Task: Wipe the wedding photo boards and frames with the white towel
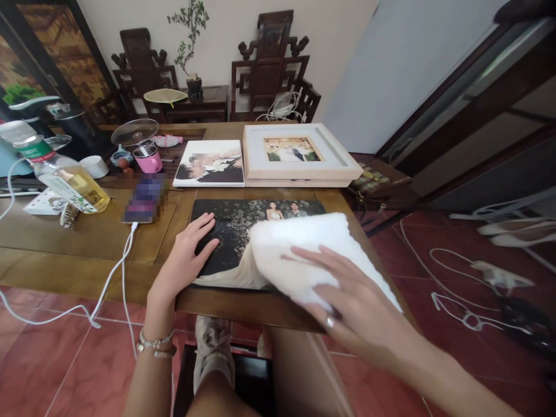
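Plastic bottle (72,179) w/ yellow liquid at far L of table (104,255). Next, pink mug (150,159), w/ phone (145,197) on its near side, white cable (125,255) plugged in & hanging off near edge. Then L hand (189,258): open, palm down, fingers a bit apart, resting on L edge of dark photo (234,237); holds nothing. Photo lies flat by table's near edge, toward R end. Beyond it, square print (211,168), & just R of that, cream box (299,174) w/ framed pic on top. White cloth (299,231) covers R part of photo, slightly overhanging near edge. R hand (351,301), ringed, is on top: blurry, fingers stretched over cloth, touching it; can't tell if it's pressing flat or pinching some.
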{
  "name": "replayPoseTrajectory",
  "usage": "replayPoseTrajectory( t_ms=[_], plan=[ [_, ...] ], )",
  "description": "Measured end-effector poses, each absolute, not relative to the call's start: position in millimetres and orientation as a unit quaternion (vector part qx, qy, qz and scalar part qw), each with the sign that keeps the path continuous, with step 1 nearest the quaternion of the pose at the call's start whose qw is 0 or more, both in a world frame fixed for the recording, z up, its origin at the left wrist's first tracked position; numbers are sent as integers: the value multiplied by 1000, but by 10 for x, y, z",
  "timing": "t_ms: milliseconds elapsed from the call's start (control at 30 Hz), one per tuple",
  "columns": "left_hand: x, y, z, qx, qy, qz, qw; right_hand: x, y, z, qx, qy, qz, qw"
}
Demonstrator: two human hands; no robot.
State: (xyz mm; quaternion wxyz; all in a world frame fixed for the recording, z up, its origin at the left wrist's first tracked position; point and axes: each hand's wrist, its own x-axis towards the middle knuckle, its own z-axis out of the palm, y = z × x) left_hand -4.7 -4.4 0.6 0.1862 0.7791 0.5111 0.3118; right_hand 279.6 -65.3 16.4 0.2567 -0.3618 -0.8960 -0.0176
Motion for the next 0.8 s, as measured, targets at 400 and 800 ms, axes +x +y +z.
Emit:
replayPoseTrajectory(
  t_ms=[400,800],
  plan=[
    [-45,-51,11,778,516,308,184,2681,461,219,-517,-830,6,208],
    [-38,-38,11,784,520,292,172,2507,-814,152,-326,-900,49,284]
  ],
)
